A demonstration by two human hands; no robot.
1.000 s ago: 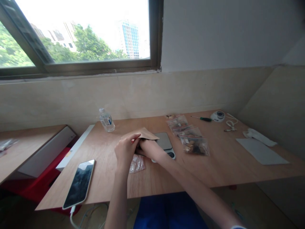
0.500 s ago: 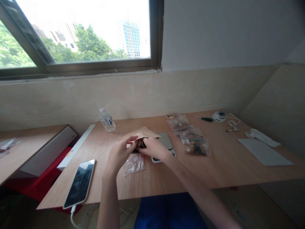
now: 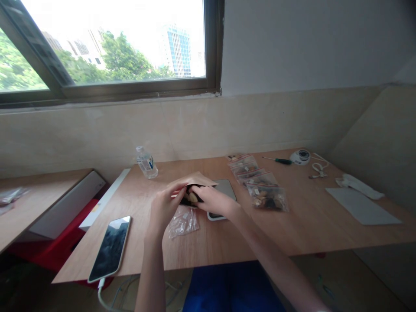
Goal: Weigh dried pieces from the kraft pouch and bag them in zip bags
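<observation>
Both hands hold a brown kraft paper pouch (image 3: 199,179) above the table, a little over a digital scale (image 3: 226,190). My left hand (image 3: 165,208) grips the pouch's left side. My right hand (image 3: 211,202) pinches its open mouth from the right. Dark and tan pieces (image 3: 191,198) show inside the mouth. An emptied clear zip bag (image 3: 183,222) lies on the table just below my hands. The scale is partly hidden by the pouch and my right hand.
Several filled zip bags (image 3: 266,197) lie in a row on the wooden table (image 3: 208,247). A phone (image 3: 109,249) on a cable sits at the front left, and a water bottle (image 3: 147,162) at the back. A screwdriver (image 3: 282,161), a round white device (image 3: 299,157) and a grey mat (image 3: 362,206) lie to the right.
My hands have moved apart and the pouch's mouth now gapes wider, showing its contents. The pouch sits slightly further left of the scale, exposing more of the scale's front edge.
</observation>
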